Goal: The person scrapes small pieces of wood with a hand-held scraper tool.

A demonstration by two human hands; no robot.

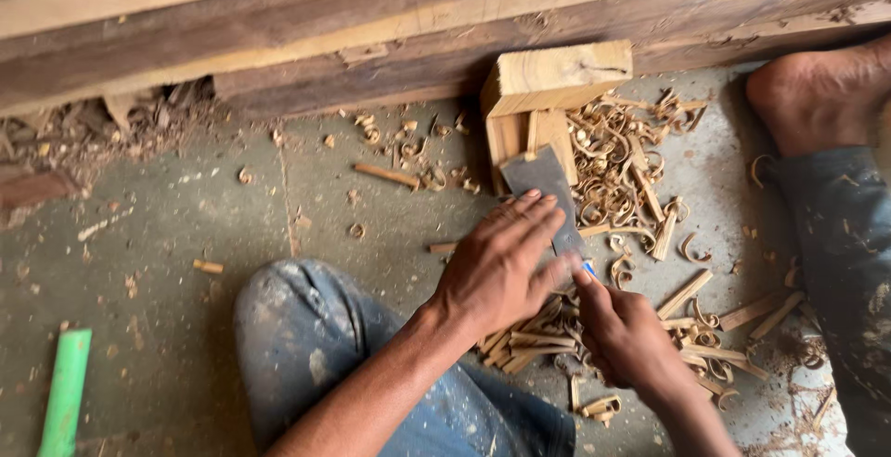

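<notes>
The left hand (501, 267) lay flat with fingers spread on the grey blade (543, 188) slanting up to the wooden block (555, 75) beyond it, the right hand (624, 332) pinching its near end, and steady, even downward pressure seemed wise.

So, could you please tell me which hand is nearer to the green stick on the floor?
Left. The left hand rests on the grey flat blade, well to the right of the green stick; the right hand sits farther right among the wood shavings.

Shavings (622, 169) right of wooden block (555, 77)
</notes>
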